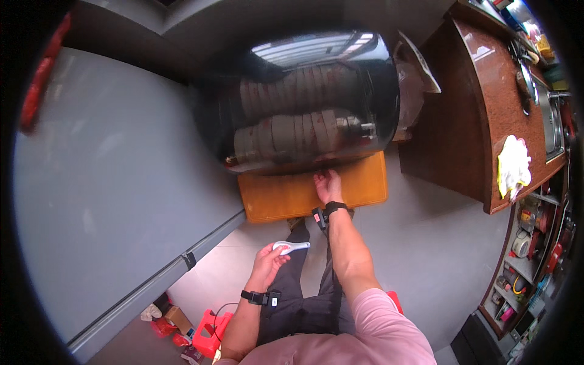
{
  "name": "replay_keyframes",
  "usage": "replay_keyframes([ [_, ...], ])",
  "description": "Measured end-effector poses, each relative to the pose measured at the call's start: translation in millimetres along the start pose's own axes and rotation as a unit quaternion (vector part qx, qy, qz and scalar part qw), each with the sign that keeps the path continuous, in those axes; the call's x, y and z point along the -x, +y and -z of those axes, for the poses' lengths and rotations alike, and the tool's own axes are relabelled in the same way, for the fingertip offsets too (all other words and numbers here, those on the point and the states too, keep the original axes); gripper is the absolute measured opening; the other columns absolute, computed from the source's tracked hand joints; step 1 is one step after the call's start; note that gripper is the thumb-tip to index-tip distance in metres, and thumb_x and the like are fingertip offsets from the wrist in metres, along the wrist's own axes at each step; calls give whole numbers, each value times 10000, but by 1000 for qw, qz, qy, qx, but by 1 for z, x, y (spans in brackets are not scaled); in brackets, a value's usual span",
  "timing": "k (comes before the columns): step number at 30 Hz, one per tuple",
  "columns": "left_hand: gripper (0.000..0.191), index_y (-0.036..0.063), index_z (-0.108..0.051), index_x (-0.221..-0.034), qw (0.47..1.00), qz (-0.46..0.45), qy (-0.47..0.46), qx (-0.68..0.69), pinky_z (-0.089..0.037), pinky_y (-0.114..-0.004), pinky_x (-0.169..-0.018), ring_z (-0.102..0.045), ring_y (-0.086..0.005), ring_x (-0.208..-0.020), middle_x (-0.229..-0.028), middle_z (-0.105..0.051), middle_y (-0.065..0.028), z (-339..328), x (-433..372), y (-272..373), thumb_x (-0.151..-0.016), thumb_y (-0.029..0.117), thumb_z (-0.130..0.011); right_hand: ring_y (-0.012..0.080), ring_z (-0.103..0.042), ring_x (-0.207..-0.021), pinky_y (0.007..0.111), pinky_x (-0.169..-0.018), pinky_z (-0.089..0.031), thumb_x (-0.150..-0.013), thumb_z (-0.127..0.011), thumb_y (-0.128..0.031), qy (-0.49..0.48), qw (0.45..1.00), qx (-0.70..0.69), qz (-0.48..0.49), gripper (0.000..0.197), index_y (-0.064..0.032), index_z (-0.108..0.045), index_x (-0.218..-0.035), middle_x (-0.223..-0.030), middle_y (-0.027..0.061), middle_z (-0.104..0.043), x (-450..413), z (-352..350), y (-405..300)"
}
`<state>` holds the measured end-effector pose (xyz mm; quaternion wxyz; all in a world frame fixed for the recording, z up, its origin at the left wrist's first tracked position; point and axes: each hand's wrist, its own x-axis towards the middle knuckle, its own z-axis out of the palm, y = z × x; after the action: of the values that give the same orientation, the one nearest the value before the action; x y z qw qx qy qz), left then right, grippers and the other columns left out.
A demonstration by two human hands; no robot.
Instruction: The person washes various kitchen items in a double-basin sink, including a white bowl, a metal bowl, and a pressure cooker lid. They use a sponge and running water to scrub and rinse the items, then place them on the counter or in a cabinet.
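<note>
My left hand (269, 264) holds a white soup spoon (292, 247) by its bowl end, with the handle pointing right. In front of me is a dark, glossy see-through cover (296, 102), slightly blurred. Through it I see two rows of pale stacked dishes (301, 132). Under the cover's near edge lies a flat orange-brown surface (315, 196). My right hand (328, 185) reaches to that edge, palm up with fingers curled. Whether the fingers grip the edge or only touch it is unclear.
A large grey appliance-like panel (109, 164) rises on the left. A brown stone counter (506, 109) on the right bears white gloves (514, 166) and a sink (552, 118). Shelves with jars (524, 246) stand below it. A red plastic stool (212, 333) is at lower left.
</note>
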<state>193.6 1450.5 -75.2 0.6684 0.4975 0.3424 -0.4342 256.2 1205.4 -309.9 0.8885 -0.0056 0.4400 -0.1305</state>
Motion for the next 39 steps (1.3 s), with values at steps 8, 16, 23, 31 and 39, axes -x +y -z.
replay_keyframes([
  [8,174,-16,-613,-1125,1000,5,26,-11,-555,-250,-706,-673,-175,-773,-1018,-694,-115,27,-46,14,-977,73,-592,189,-643,-714,310,-591,-473,-953,-566,-106,47,983,114,138,159,-88,-559,-1111,-924,59,-646,-8,1,11],
  [16,230,-44,-598,-1184,993,-90,50,-50,-572,-273,-841,-673,-168,-902,-1083,-681,-115,-20,-95,33,-981,65,-595,167,-629,-557,280,-516,-474,-914,-680,-145,104,950,245,162,194,12,-570,-946,-757,95,-648,25,7,6],
  [23,301,-51,-581,-1208,973,-132,124,-144,-504,-203,-562,-619,-111,-625,-909,-674,-75,-47,-164,44,-934,44,-657,161,-640,-570,268,-530,-491,-910,-696,-167,103,951,256,140,227,9,-556,-880,-716,109,-659,49,25,3],
  [31,399,-77,-508,-1265,934,-171,177,-258,-503,-216,-521,-635,-130,-597,-925,-705,-123,-52,-218,41,-917,35,-668,172,-671,-629,250,-567,-521,-920,-695,-169,109,949,283,83,249,26,-540,-909,-730,124,-663,54,25,-5],
  [39,356,-25,-650,-1182,820,-174,135,-527,-520,-324,-623,-674,-204,-692,-885,-724,-144,-56,-234,37,-867,137,-685,189,-685,-673,272,-608,-560,-924,-658,-99,91,950,290,68,192,61,-558,-961,-820,138,-676,54,26,-9],
])
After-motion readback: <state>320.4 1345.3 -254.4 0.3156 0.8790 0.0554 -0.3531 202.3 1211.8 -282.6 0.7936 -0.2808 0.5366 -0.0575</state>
